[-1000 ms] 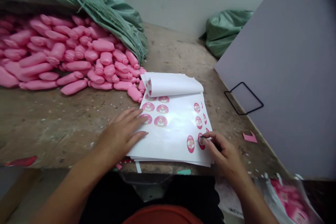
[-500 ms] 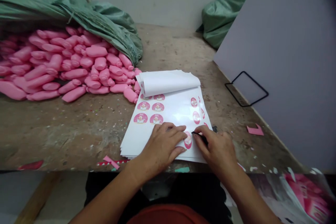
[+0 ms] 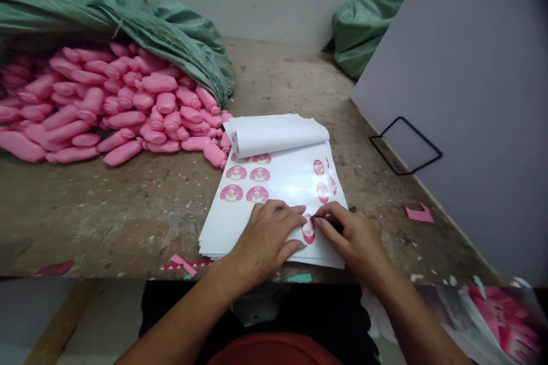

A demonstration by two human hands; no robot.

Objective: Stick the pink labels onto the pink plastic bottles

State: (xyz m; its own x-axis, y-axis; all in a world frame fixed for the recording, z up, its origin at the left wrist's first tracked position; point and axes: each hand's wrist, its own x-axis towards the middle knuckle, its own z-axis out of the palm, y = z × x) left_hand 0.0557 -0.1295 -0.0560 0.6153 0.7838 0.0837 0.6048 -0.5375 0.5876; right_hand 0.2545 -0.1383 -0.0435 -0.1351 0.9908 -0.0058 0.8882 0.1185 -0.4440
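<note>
In front of me lies a stack of white sticker sheets (image 3: 282,177) printed with pink labels, its top sheet rolled back at the far end. My left hand (image 3: 269,234) rests on the sheet with its fingers stretched out, fingertips beside an oval pink sticker (image 3: 308,230). Pinched in my right hand (image 3: 353,236) is a thin black pointed tool (image 3: 335,225), mostly hidden by the fingers. Its tip meets the upper right edge of that sticker. Whether the sticker's edge is lifted I cannot tell.
Many pink bottles (image 3: 124,120) spill from a green sack (image 3: 171,28) on the left of the wooden table (image 3: 274,80). A second green sack (image 3: 363,28) stands behind a grey panel (image 3: 462,97) with a black wire frame (image 3: 428,145). Pink scraps (image 3: 419,214) lie about.
My right hand's tool tip has shifted slightly left, closer to the oval sticker's edge. The left hand stays in place on the sheet, and the whole view has moved a little.
</note>
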